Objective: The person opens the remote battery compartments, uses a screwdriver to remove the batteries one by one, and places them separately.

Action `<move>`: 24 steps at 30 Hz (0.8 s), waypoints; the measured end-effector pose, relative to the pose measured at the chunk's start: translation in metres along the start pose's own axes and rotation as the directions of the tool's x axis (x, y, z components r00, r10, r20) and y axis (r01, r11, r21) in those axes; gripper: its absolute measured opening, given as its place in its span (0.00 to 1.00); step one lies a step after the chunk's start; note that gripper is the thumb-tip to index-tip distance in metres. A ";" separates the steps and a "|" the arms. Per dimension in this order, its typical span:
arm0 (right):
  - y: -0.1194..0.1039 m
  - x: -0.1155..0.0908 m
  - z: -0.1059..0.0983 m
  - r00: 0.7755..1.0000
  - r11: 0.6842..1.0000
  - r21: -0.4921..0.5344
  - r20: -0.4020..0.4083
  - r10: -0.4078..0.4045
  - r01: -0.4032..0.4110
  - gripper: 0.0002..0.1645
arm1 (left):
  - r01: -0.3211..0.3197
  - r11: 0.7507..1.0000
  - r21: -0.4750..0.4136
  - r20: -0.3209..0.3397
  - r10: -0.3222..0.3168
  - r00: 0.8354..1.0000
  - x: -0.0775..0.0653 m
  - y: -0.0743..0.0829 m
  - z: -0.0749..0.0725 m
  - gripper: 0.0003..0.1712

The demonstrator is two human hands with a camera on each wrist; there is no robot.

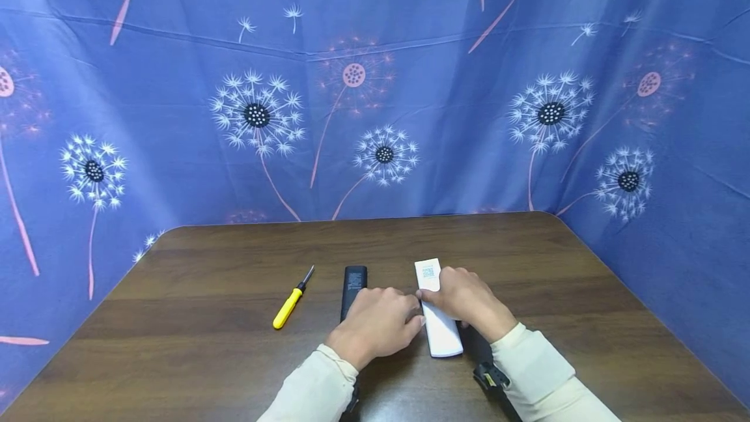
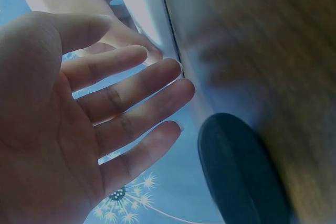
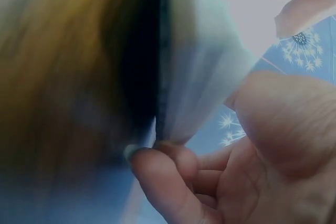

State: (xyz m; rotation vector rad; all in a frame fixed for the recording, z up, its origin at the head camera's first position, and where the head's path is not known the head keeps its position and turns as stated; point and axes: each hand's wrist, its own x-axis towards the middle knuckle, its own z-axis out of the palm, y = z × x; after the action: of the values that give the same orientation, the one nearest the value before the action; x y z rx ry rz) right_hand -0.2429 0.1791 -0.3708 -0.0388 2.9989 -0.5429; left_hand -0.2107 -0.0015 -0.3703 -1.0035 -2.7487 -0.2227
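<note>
A long white remote control lies face down on the table, a printed code label at its far end. My right hand grips it from the right, thumb over the top. In the right wrist view its fingertips curl at the edge of the white remote. My left hand is just left of it; in the left wrist view its fingers are spread and nearly straight, tips right at the side of the remote. A black remote lies partly hidden behind the left hand.
A screwdriver with a yellow handle lies left of the black remote, tip pointing away. The brown wooden table reaches back to a blue curtain with dandelion prints, which also hangs along both sides.
</note>
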 end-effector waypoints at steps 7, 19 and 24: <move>0.001 0.000 -0.002 1.000 0.998 0.051 0.001 0.020 -0.020 0.25 | -0.013 1.000 -0.011 0.014 0.013 1.000 0.001 0.003 -0.001 0.17; 0.000 0.004 0.000 0.994 0.981 0.167 0.050 0.094 -0.101 0.26 | -0.018 1.000 0.008 0.018 0.018 1.000 0.000 0.003 0.000 0.18; -0.001 0.006 0.002 0.996 0.974 0.209 0.049 0.077 -0.085 0.29 | -0.020 1.000 0.018 0.013 0.020 1.000 -0.003 0.001 -0.001 0.16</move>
State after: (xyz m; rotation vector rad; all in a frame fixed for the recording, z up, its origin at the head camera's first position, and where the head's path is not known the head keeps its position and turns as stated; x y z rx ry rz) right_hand -0.2483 0.1769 -0.3730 0.0862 2.8704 -0.8367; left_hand -0.2075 -0.0031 -0.3703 -1.0311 -2.7452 -0.1890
